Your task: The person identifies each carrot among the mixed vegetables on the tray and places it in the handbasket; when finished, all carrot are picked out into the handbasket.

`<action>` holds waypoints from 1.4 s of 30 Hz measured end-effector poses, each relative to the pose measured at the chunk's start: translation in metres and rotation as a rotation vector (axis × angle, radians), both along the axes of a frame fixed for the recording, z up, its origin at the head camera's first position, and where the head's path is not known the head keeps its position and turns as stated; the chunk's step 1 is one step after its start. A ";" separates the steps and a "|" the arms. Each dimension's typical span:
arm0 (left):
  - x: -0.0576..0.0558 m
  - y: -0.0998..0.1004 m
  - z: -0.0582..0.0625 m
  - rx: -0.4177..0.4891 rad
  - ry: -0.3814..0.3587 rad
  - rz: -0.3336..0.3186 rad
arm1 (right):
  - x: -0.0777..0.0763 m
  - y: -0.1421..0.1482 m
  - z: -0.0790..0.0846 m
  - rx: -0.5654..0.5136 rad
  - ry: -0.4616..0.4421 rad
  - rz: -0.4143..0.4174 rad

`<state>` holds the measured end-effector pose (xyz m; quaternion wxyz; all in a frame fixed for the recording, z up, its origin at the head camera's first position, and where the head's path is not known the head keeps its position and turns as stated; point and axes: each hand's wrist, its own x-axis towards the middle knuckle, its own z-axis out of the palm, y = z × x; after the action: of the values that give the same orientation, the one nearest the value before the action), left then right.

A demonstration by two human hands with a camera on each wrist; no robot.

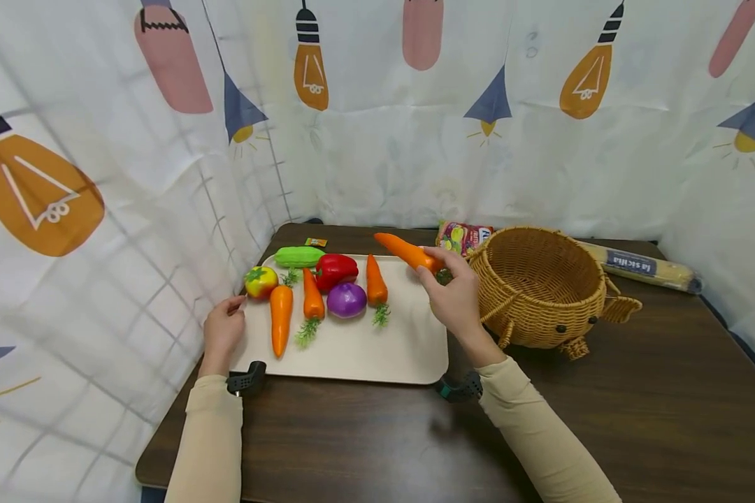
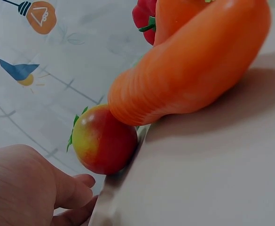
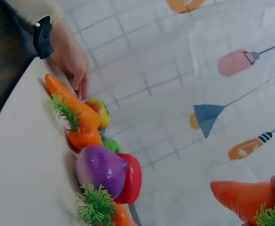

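Carrot (image 1: pixel 398 246), glossy orange and tapered with a leafy green tuft, is up in the air right of the picture's centre! The right hand (image 1: pixel 456 297) has thumb and fingers pinched on its thick end, over the upper right corner of the cream rectangular tray (image 1: pixel 377 356), just left of the round tan wicker basket (image 1: pixel 528 318). Over at centre left, the left hand (image 1: pixel 223 332) is at the tray's rim; whether it grips, I cannot tell. Dangers here? That smooth skin could slide from a hold at 1 end, tipping the long point down. A low swing right might clip the basket's rim. And 1 nudge at the tray's left edge could roll the round red-and-yellow tomato (image 1: pixel 261 281) away.
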<state>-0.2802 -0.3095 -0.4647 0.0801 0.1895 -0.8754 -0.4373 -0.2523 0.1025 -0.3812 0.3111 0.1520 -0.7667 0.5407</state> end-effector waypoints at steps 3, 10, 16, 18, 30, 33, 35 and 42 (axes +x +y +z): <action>0.000 -0.001 0.001 -0.001 0.001 -0.001 | 0.000 0.006 0.000 -0.027 0.002 -0.010; 0.002 0.001 0.004 0.005 0.013 -0.002 | -0.003 0.025 0.005 -0.013 0.047 -0.041; 0.005 0.001 0.006 0.000 0.021 -0.005 | -0.002 0.049 0.015 -0.041 -0.013 -0.101; 0.005 0.000 0.006 -0.007 0.023 -0.006 | -0.001 0.058 0.019 -0.056 -0.027 -0.110; 0.006 -0.001 0.000 0.011 0.027 0.000 | 0.006 0.106 0.032 -0.109 -0.106 -0.193; 0.005 0.001 -0.001 0.023 0.027 0.008 | 0.007 0.115 0.035 -0.129 -0.112 -0.211; 0.004 0.002 -0.001 0.027 0.028 0.006 | 0.007 0.120 0.038 -0.143 -0.117 -0.227; 0.004 0.001 0.001 0.025 0.036 0.019 | 0.008 0.139 0.042 -0.191 -0.130 -0.277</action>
<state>-0.2763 -0.3083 -0.4641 0.0976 0.1910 -0.8664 -0.4510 -0.2441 0.2411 -0.3397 0.3454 -0.0207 -0.7438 0.5718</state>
